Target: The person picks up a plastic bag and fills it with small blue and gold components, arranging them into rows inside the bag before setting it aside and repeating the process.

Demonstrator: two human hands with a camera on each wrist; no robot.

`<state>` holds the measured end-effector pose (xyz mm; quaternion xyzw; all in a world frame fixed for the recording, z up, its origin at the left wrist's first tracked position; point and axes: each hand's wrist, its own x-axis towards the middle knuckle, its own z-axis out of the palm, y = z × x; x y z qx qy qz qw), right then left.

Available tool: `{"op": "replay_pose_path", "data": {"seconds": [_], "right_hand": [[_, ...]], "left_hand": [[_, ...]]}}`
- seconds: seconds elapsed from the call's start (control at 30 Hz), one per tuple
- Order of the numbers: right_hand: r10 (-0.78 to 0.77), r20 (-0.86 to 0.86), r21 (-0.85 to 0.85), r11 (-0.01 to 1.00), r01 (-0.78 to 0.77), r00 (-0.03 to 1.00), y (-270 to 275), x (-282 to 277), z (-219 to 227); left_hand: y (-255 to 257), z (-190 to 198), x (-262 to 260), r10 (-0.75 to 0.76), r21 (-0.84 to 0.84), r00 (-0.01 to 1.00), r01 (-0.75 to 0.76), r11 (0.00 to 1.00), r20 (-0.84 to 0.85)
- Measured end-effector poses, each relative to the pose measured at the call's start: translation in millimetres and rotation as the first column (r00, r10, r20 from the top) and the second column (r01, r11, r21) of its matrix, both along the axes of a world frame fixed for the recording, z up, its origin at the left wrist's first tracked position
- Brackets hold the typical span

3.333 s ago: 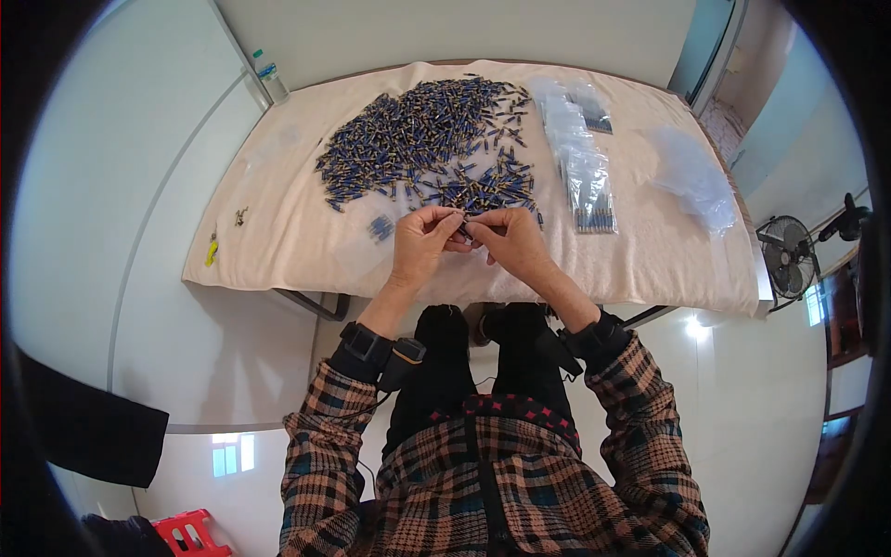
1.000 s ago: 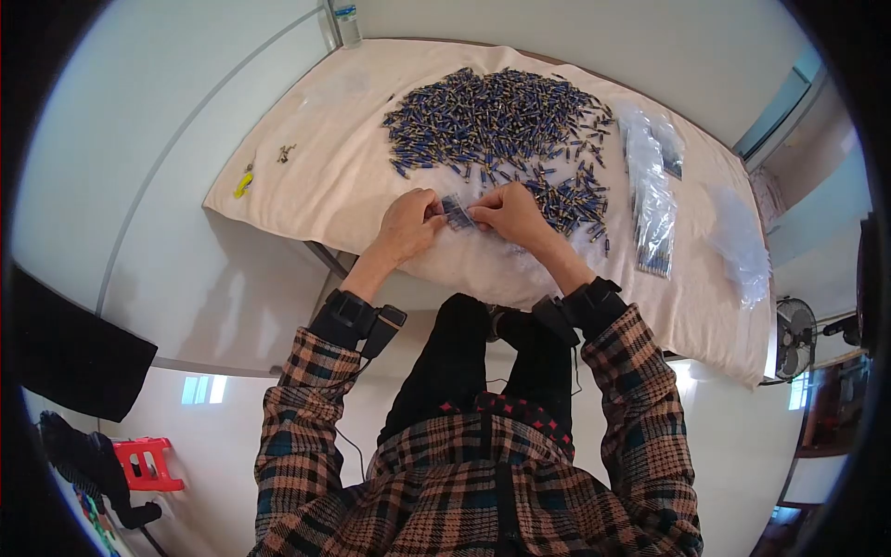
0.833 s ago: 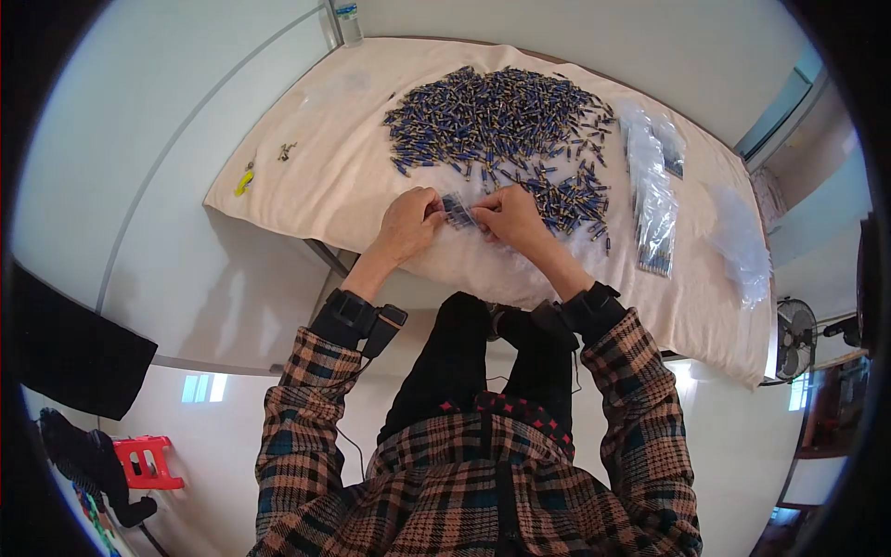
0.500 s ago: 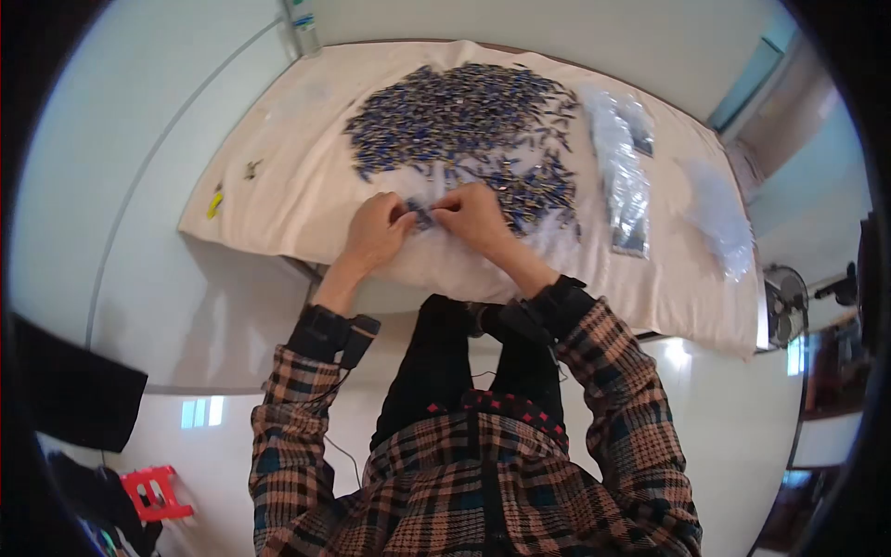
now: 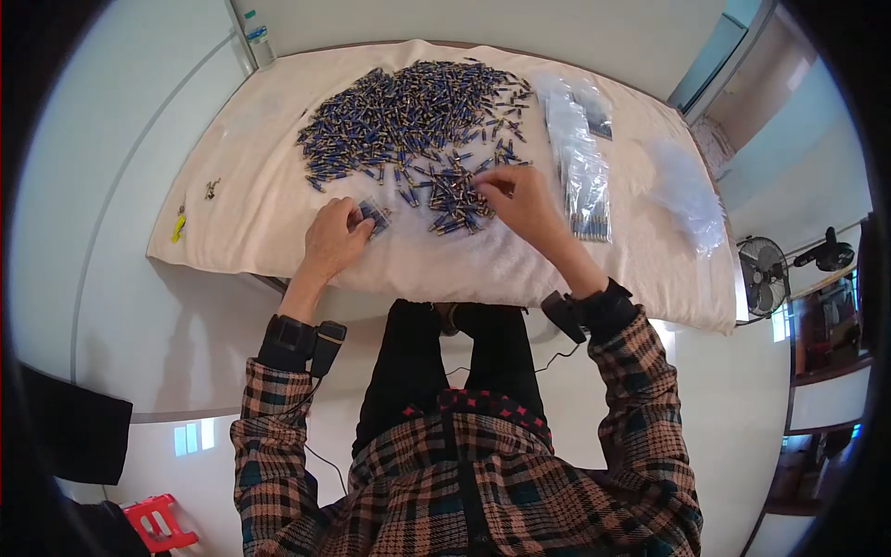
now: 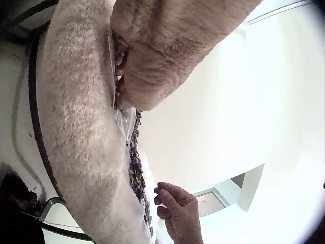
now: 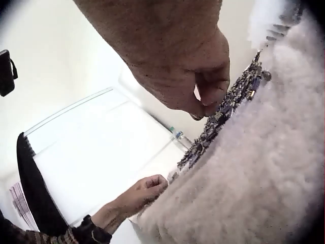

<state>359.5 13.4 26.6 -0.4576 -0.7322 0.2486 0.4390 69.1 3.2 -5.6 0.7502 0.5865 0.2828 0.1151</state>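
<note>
My left hand (image 5: 334,237) pinches the edge of a small clear plastic bag (image 5: 376,219) at the front of the table; a row of slim dark-blue pieces shows inside it. In the left wrist view that hand's curled fingers hide most of the bag. My right hand (image 5: 522,200) hangs over a small heap of loose blue-and-gold pieces (image 5: 455,200), thumb and forefinger bent toward each other. Nothing shows between its fingers in the left wrist view. Behind lies a much larger heap of the same slim blue-and-gold pieces (image 5: 394,116).
Right of the heaps lies a row of filled clear bags (image 5: 580,167). Farther right is a pile of thin clear plastic (image 5: 687,195). A yellow item (image 5: 178,225) and small metal bits (image 5: 213,188) lie left on the cream cloth (image 5: 260,223). A bottle (image 5: 260,42) stands back left.
Both hands were together at the small bag. My right hand has left it and moved right, over the small heap. The left hand keeps hold of the bag. The head view has shifted.
</note>
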Motion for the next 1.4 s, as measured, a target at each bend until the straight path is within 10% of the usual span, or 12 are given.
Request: {"op": "replay_pose_path", "data": {"seconds": [0.27, 0.53, 0.67, 1.4], "right_hand": [[-0.159, 0.381, 0.286, 0.957, 0.048, 0.911, -7.8, 3.4, -30.1], [-0.088, 0.137, -0.027, 0.995, 0.092, 0.987, -16.7, -11.5, -11.8], [-0.075, 0.28, 0.21, 0.978, 0.016, 0.957, -16.8, -49.1, -9.0], [0.169, 0.307, 0.14, 0.965, -0.22, 0.937, 1.1, -88.9, -27.1]], "left_hand": [[1.9, -3.2, -5.1, -0.027, 0.022, 1.0, 0.027, 0.999, 0.008], [-2.7, 4.7, -4.0, -0.01, -0.052, 1.0, 0.011, 0.999, 0.015], [-3.5, 9.2, -3.7, -0.044, -0.075, 0.998, 0.046, 0.996, 0.035], [-4.3, 6.3, -7.9, -0.068, -0.053, 0.998, 0.068, 0.996, -0.002]]}}
